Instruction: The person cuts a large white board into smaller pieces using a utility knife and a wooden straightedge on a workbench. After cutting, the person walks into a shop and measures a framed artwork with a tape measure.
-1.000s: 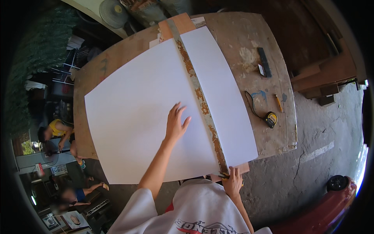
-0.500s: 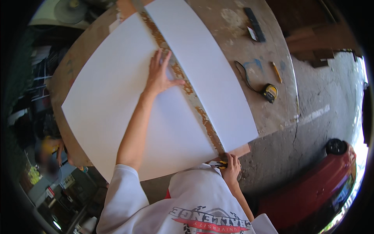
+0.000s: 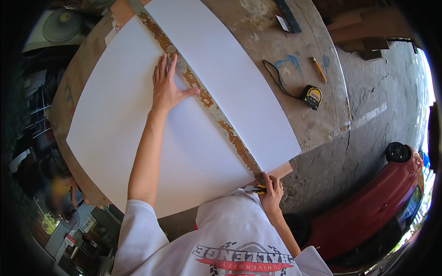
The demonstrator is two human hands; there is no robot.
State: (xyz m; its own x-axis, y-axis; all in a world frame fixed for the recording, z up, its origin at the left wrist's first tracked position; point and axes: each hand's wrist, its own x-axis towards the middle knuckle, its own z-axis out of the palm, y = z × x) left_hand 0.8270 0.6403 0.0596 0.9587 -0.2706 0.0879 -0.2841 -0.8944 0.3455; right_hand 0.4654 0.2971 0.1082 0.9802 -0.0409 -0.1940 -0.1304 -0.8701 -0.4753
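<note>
A large white sheet (image 3: 124,119) lies on the worktable. Across it runs a long worn metal straightedge (image 3: 205,96), its surface patched with brown. My left hand (image 3: 165,89) is open, fingers spread over the sheet, with fingertips and thumb reaching the straightedge's left side. At the near end of the straightedge is my right hand (image 3: 272,192), closed round a yellow-and-black utility knife (image 3: 258,189). Its fingertips touch the straightedge's end. Whether the blade is out is too small to tell.
Right of the sheet, the worktable (image 3: 317,124) bears a tape measure (image 3: 312,96) with a strap, a yellow pencil-like tool (image 3: 318,70) and a long black object (image 3: 289,17). A brown board (image 3: 282,170) sticks out underneath the sheet. A red car (image 3: 368,216) stands at right; another person (image 3: 62,193) is at left.
My view has shifted, so the sheet and table appear farther left and higher. Both hands stay near the same spots on the straightedge; my right fingers now extend more against its end.
</note>
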